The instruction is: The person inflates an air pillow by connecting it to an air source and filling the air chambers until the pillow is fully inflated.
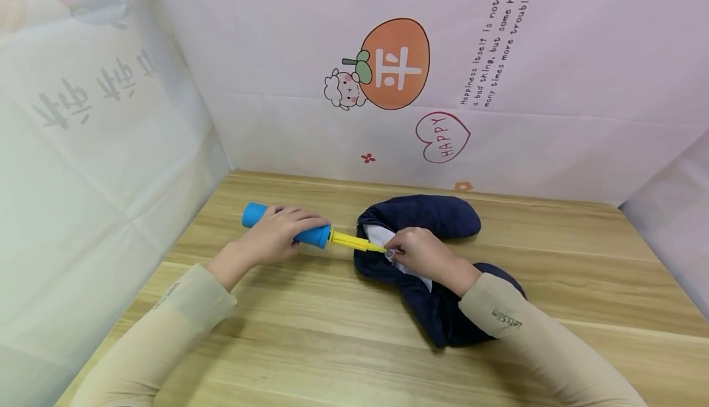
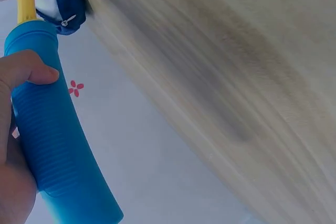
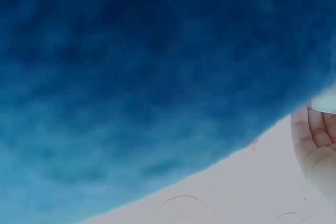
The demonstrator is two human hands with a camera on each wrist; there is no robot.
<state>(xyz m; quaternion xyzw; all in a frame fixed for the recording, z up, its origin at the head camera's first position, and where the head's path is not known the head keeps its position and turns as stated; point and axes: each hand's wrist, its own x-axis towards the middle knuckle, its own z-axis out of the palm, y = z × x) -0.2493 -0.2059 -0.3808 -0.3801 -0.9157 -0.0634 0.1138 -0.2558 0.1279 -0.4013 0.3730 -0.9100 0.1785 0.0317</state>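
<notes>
A blue hand pump [image 1: 314,236] with a yellow nozzle [image 1: 349,241] lies across my left hand's grip. My left hand [image 1: 279,234] wraps its fingers round the barrel, and the thumb shows along it in the left wrist view. On the table rests a navy U-shaped neck pillow [image 1: 423,215], its cover open over a white inner [image 1: 379,234]. With its fingertips my right hand [image 1: 423,252] pinches the clear valve [image 1: 390,253] of that inner, right at the nozzle's tip. Whether the tip sits inside the valve is hidden by the fingers. Navy fabric fills most of the right wrist view.
Under everything is a wood-grain table [image 1: 288,333]. A printed white cloth [image 1: 299,130] hangs behind its far edge, and another cloth [image 1: 111,167] hangs along the left. In the left wrist view a zip pull [image 2: 68,20] shows on the pillow cover.
</notes>
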